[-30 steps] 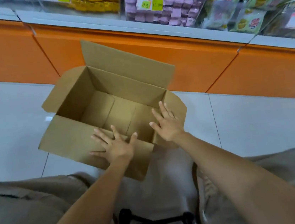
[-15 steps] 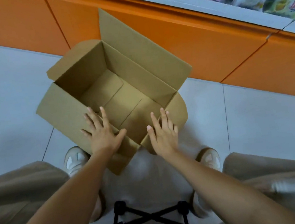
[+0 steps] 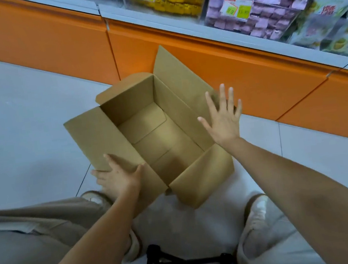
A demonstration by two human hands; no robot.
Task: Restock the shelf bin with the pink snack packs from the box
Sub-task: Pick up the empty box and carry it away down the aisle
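Our cardboard box (image 3: 154, 138) was empty, so we seemed done; left hand (image 3: 119, 178) lay flat on it, right hand (image 3: 224, 119) spread open.

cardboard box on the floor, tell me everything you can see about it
The cardboard box is plain brown corrugated board, rectangular, with its top open and all four flaps folded outward. It is empty: only the bottom flaps and their seams show inside. It stands on the pale tiled floor, set at an angle in front of the orange shelf base. The left hand rests on the near corner of one long flap. The right hand, fingers spread, is over the opposite long flap; contact is unclear.
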